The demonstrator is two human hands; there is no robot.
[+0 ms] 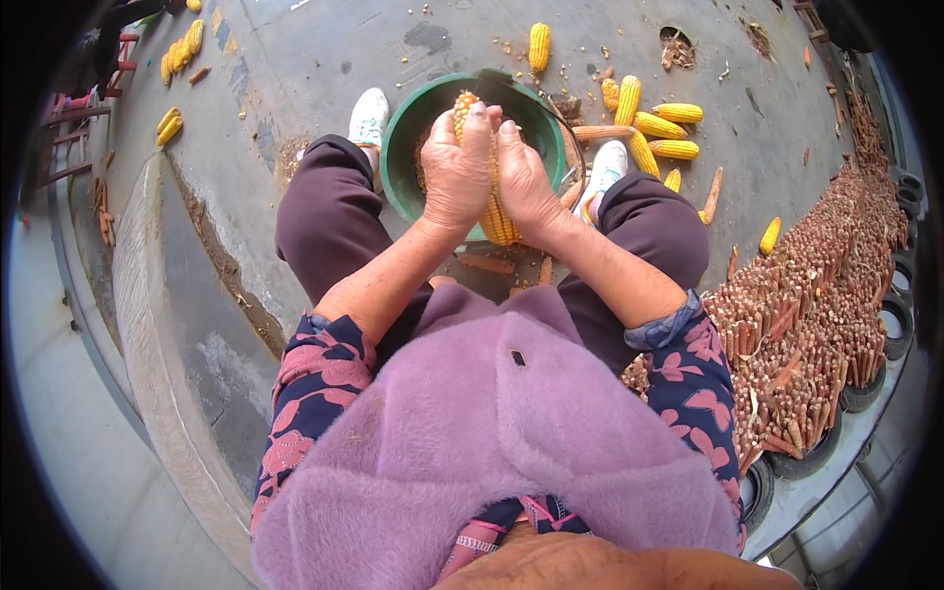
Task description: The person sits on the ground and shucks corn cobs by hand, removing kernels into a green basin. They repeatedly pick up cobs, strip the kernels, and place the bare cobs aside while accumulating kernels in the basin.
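Note:
A yellow ear of corn (499,223) is gripped between my left hand (459,173) and my right hand (525,177). Both thumbs lie along the ear, and its pale tip points away from me. Beneath the hands is a round green basin (398,177), standing on the floor between my feet. Some loose kernels show inside it at the left, but the hands hide most of its contents. A dark strap or bar crosses the basin's far right rim.
Several unshelled ears (658,125) lie right of the basin, among bare cobs (712,195). A large heap of bare cobs (804,317) spreads along the right, edged by tires (896,324). More ears (181,51) lie at far left, near red-framed stools (70,136). Kernels dot the concrete floor.

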